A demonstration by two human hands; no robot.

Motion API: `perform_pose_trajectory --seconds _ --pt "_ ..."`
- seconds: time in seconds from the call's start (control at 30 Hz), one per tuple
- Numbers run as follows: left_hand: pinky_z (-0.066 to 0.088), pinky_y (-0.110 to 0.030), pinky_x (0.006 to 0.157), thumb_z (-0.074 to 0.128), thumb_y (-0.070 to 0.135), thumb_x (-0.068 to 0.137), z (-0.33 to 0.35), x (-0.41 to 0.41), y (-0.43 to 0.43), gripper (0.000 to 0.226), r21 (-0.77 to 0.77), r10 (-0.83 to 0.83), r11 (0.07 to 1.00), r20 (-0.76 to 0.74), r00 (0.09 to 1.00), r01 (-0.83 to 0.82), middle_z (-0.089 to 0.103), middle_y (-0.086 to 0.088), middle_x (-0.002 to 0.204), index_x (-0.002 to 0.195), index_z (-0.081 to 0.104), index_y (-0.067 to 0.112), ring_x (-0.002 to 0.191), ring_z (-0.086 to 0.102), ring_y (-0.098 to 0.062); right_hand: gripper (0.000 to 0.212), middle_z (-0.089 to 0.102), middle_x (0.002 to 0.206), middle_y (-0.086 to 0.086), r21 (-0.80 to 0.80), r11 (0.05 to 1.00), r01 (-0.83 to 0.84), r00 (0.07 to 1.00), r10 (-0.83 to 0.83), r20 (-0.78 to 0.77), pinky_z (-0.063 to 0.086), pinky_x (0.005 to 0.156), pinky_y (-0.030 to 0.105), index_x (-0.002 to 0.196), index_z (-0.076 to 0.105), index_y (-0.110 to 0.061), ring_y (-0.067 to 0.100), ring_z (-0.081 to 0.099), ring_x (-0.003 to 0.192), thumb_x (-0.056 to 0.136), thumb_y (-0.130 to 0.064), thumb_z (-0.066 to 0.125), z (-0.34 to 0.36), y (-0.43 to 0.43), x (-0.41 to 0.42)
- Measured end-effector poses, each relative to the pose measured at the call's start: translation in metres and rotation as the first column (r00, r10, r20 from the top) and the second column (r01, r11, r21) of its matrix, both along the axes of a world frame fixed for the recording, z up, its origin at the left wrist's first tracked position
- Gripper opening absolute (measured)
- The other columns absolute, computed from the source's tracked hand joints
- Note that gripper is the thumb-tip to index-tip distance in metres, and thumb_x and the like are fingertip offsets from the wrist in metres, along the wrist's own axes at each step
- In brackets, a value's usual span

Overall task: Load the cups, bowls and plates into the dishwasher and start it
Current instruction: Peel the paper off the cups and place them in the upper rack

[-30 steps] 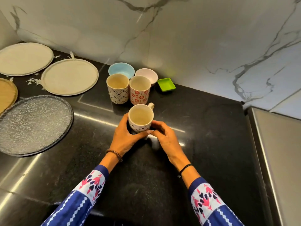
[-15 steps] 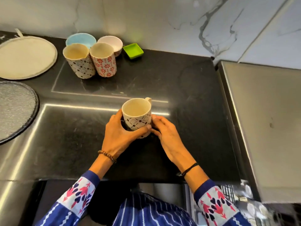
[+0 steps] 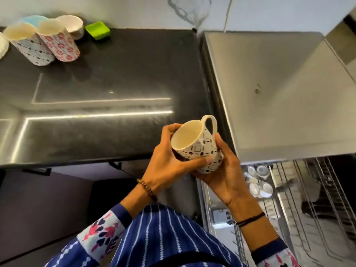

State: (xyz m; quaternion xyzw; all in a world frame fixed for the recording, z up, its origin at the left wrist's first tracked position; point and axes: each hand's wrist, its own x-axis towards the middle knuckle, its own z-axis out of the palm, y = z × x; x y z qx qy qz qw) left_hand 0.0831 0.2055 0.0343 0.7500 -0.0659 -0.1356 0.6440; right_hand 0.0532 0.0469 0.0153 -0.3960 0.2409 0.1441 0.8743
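Two hands hold one mug (image 3: pixel 200 149) in the air, over the front edge of the dark counter (image 3: pixel 107 74) and just beside the seam where it meets the steel top (image 3: pixel 269 83) on the right. The left hand (image 3: pixel 163 162) grips the mug from its left side, fingers curled behind the wall and thumb laid across the patterned front near the base. The right hand (image 3: pixel 225 174) cups the base from below, its fingers curled round the bottom and its thumb up along the mug's right side, just under the handle (image 3: pixel 211 122). Both hands grip the body, not the handle.

The mug is tilted. Its long axis runs from the rim at upper left down to the base at lower right, so the cream mouth faces up and left, toward the camera. The handle sticks out at top right, pointing away from the person toward the steel top.

Below that top's front edge, at lower right, a wire rack (image 3: pixel 300 199) shows, with a few small white pieces (image 3: pixel 258 180) in it, too blurred to name.

At the counter's back left a dotted cup (image 3: pixel 32 49) and a flowered cup (image 3: pixel 61 45) stand side by side, touching. Behind them sit a blue bowl (image 3: pixel 33 18) and a pale bowl (image 3: pixel 74 24), and just to their right is a small green dish (image 3: pixel 97 30).
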Motion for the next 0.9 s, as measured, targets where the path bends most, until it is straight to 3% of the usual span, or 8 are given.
perform_pose_trajectory --seconds 0.17,0.3,0.43,0.5,0.57,0.7,0.8,0.9 --pt "0.056 -0.025 0.085 0.089 0.032 0.063 -0.024 -0.056 -0.081 0.082 -0.016 -0.180 0.984 -0.084 0.980 0.179 0.058 0.016 0.117 0.129 0.041 0.030 0.107 0.060 0.000 0.054 0.068 0.121 0.021 -0.025 0.987 0.157 0.986 -0.158 -0.045 0.051 0.094 0.053 0.131 0.062 -0.012 0.035 0.065 0.109 0.091 -0.048 0.055 -0.024 -0.075 -0.075" --pt "0.054 -0.024 0.090 0.085 0.042 0.065 -0.052 -0.087 -0.134 0.078 0.024 -0.308 0.949 -0.164 0.937 0.315 0.059 0.017 0.120 0.131 0.043 0.033 0.107 0.059 0.002 0.054 0.068 0.121 0.020 -0.059 0.958 0.282 0.950 -0.287 -0.119 0.057 0.072 0.039 0.126 0.066 -0.012 0.032 0.066 0.100 0.087 -0.049 0.062 -0.046 -0.123 -0.125" --pt "0.045 -0.019 0.093 0.077 0.055 0.068 -0.085 -0.101 -0.175 0.076 0.155 -0.465 0.849 -0.238 0.853 0.505 0.054 0.024 0.119 0.132 0.041 0.038 0.108 0.055 0.003 0.038 0.071 0.108 0.015 -0.122 0.930 0.346 0.923 -0.361 -0.135 0.055 0.056 0.028 0.117 0.070 -0.014 0.021 0.067 0.075 0.090 -0.039 0.061 -0.072 -0.166 -0.165" --pt "0.043 -0.019 0.092 0.073 0.059 0.072 -0.108 -0.101 -0.191 0.073 0.255 -0.554 0.756 -0.243 0.796 0.603 0.055 0.019 0.123 0.134 0.042 0.035 0.111 0.053 -0.001 0.034 0.070 0.106 0.017 -0.161 0.928 0.335 0.927 -0.355 -0.122 0.052 0.054 0.027 0.117 0.069 -0.013 0.020 0.065 0.069 0.093 -0.034 0.060 -0.088 -0.185 -0.177" --pt "0.045 -0.030 0.099 0.068 0.066 0.073 -0.136 -0.097 -0.207 0.073 0.382 -0.631 0.640 -0.235 0.739 0.667 0.055 0.014 0.130 0.134 0.045 0.032 0.118 0.053 -0.008 0.036 0.070 0.109 0.020 -0.254 0.909 0.330 0.916 -0.373 -0.149 0.054 0.058 0.028 0.120 0.069 -0.013 0.025 0.068 0.076 0.090 -0.033 0.067 -0.108 -0.205 -0.186" --pt "0.034 -0.038 0.110 0.062 0.061 0.082 -0.176 -0.079 -0.227 0.072 0.641 -0.787 0.276 -0.278 0.552 0.716 0.051 -0.001 0.139 0.139 0.046 0.020 0.128 0.045 -0.022 0.064 0.069 0.117 0.021 -0.457 0.792 0.406 0.786 -0.557 -0.267 0.059 0.065 0.035 0.130 0.057 -0.006 0.030 0.075 0.086 0.076 -0.029 0.084 -0.150 -0.243 -0.196" --pt "0.034 -0.039 0.108 0.061 0.058 0.083 -0.197 -0.069 -0.228 0.067 0.663 -0.824 0.035 -0.404 0.398 0.747 0.052 -0.009 0.133 0.133 0.051 0.014 0.123 0.046 -0.028 0.075 0.064 0.119 0.023 -0.566 0.714 0.412 0.696 -0.647 -0.311 0.061 0.064 0.037 0.129 0.050 -0.005 0.035 0.072 0.093 0.068 -0.026 0.089 -0.177 -0.267 -0.195" --pt "0.027 -0.042 0.114 0.065 0.052 0.084 -0.217 -0.066 -0.216 0.058 0.639 -0.821 -0.089 -0.482 0.307 0.764 0.050 -0.008 0.135 0.129 0.056 0.017 0.133 0.036 -0.029 0.069 0.059 0.119 0.018 -0.697 0.651 0.301 0.673 -0.663 -0.328 0.062 0.062 0.038 0.121 0.046 -0.009 0.033 0.068 0.098 0.068 -0.028 0.086 -0.198 -0.281 -0.191"
